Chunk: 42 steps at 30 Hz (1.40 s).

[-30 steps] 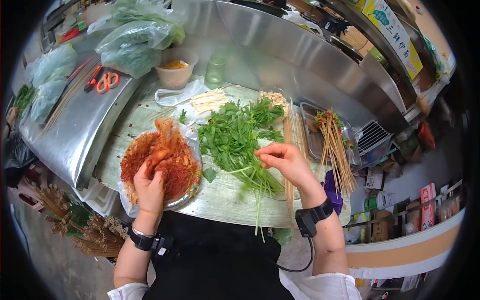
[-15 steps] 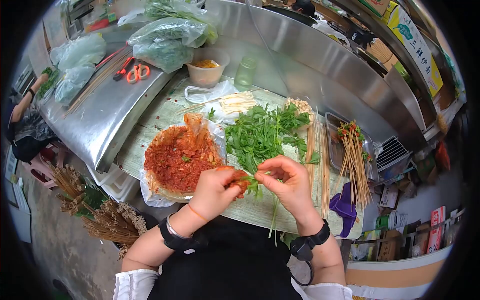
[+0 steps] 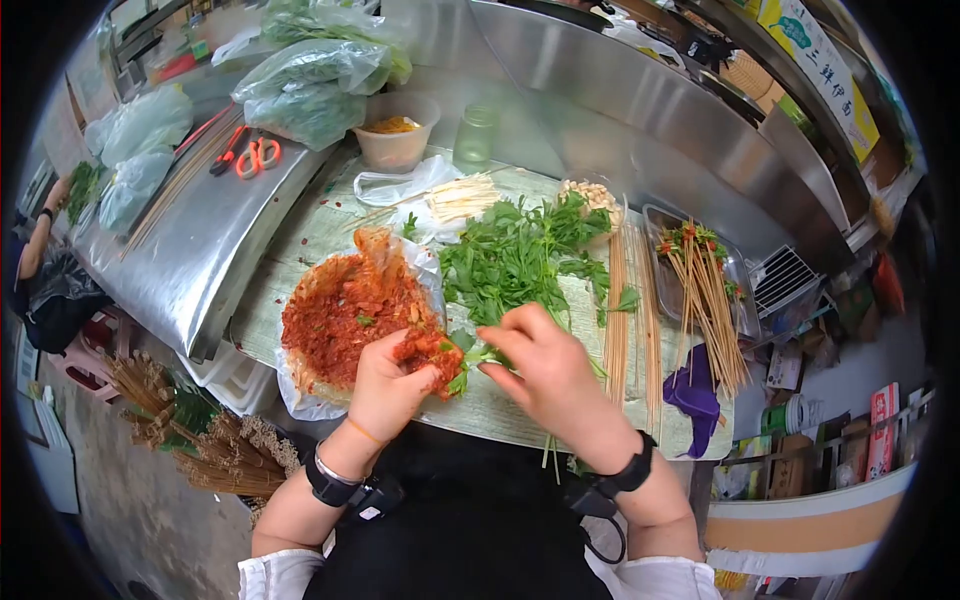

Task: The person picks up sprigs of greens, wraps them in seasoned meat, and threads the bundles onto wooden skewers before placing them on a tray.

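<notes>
My left hand [image 3: 385,385] is closed on a slice of red-marinated meat [image 3: 432,352], with green herb leaves [image 3: 458,383] tucked against it. It is at the right rim of the bowl of red marinated meat [image 3: 330,325]. Facing it, my right hand [image 3: 545,370] has thumb and forefinger apart, on either side of a pale green stem [image 3: 485,354] that runs from the meat. The other fingers are partly hidden. Beyond the hands lies a heap of leafy greens [image 3: 510,255], some stems hanging over the table's front edge.
Bare bamboo skewers [image 3: 618,300] lie right of the greens. Filled skewers [image 3: 705,300] rest in a clear tray [image 3: 742,265], near a purple cloth [image 3: 695,395]. Behind are enoki mushrooms [image 3: 460,197], a tub [image 3: 397,145] and a green jar [image 3: 475,138]. Scissors [image 3: 258,158] lie left; another person's arm [image 3: 40,235] shows far left.
My left hand has moved left with the meat, its wrist turning upward. The right thumb and forefinger, pinched on the greens before, have parted. The whole view has shifted slightly.
</notes>
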Tool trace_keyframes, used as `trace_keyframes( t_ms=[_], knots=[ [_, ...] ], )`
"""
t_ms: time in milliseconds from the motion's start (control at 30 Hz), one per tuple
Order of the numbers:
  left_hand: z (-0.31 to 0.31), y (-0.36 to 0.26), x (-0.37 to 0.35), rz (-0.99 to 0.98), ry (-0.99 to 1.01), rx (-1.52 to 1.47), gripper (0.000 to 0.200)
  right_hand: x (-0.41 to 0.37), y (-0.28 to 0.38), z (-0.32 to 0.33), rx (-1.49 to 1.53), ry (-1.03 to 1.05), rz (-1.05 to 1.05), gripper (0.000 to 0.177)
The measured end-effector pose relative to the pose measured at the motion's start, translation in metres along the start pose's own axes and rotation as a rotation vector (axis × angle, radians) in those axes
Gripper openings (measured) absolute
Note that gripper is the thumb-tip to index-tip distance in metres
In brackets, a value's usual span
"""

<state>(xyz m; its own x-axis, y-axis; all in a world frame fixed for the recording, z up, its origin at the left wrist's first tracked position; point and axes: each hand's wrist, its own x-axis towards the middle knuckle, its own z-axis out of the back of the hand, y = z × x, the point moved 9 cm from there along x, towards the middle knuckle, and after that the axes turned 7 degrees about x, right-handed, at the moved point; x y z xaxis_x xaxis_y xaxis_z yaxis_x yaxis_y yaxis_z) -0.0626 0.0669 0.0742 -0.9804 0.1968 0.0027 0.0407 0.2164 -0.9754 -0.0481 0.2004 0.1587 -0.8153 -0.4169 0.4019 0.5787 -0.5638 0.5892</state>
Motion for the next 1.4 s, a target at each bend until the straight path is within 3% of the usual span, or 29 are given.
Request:
trace_keyframes(
  t_ms=[67, 233, 300, 333, 400, 467, 533, 600, 667, 833, 933, 1033, 1100, 1267, 1333, 1400],
  knots=[
    [-0.003, 0.004, -0.003, 0.015, 0.009, -0.045, 0.021, -0.002, 0.005, -0.011, -0.192, -0.013, 0.149, 0.026],
    [0.003, 0.008, -0.004, 0.014, -0.036, -0.189, 0.022, -0.008, 0.002, -0.014, -0.112, -0.115, 0.077, 0.019],
    [0.006, 0.01, -0.003, -0.005, -0.067, -0.091, 0.02, -0.014, -0.039, -0.024, 0.627, -0.174, -0.286, 0.016],
    [0.007, 0.013, -0.004, -0.003, -0.073, -0.094, 0.02, -0.014, -0.036, -0.026, 0.628, -0.167, -0.288, 0.016],
    [0.006, 0.006, -0.005, -0.107, -0.079, 0.106, 0.018, -0.02, -0.045, -0.04, 1.127, -0.23, -0.486, 0.013],
    [0.006, 0.008, -0.006, -0.078, -0.087, 0.155, 0.017, -0.022, -0.051, -0.039, 1.023, -0.211, -0.396, 0.013],
    [-0.004, -0.014, -0.016, -0.428, -0.043, 0.666, 0.018, -0.025, -0.048, -0.04, 0.942, -0.176, -0.3, 0.013],
    [-0.005, -0.003, -0.022, -0.431, 0.003, 0.707, 0.017, -0.045, -0.068, -0.054, 1.08, -0.186, -0.593, 0.011],
    [-0.002, -0.002, -0.031, -0.384, 0.058, 0.782, 0.015, -0.058, -0.075, -0.062, 1.067, -0.141, -0.624, 0.011],
    [0.066, -0.027, -0.02, -0.477, -0.133, 0.961, 0.011, -0.084, -0.101, -0.072, 1.054, -0.147, -0.677, 0.011],
    [0.112, -0.035, -0.006, -0.304, -0.208, 1.09, 0.013, -0.096, -0.12, -0.081, 1.111, -0.217, -0.721, 0.012],
    [0.13, -0.015, 0.012, -0.217, -0.127, 1.345, 0.017, -0.105, -0.133, -0.091, 1.119, -0.248, -0.778, 0.011],
    [0.106, -0.016, 0.015, -0.42, 0.008, 1.401, 0.018, -0.108, -0.137, -0.093, 1.104, -0.25, -0.787, 0.011],
    [0.076, 0.01, 0.022, -0.276, 0.263, 1.595, 0.024, -0.107, -0.138, -0.094, 1.121, -0.23, -0.766, 0.011],
    [0.064, 0.027, 0.024, -0.104, 0.443, 1.689, 0.024, -0.105, -0.138, -0.095, 1.122, -0.219, -0.763, 0.01],
    [0.058, 0.035, 0.027, -0.161, 0.457, 1.745, 0.022, -0.105, -0.138, -0.094, 1.122, -0.221, -0.752, 0.01]
  ],
)
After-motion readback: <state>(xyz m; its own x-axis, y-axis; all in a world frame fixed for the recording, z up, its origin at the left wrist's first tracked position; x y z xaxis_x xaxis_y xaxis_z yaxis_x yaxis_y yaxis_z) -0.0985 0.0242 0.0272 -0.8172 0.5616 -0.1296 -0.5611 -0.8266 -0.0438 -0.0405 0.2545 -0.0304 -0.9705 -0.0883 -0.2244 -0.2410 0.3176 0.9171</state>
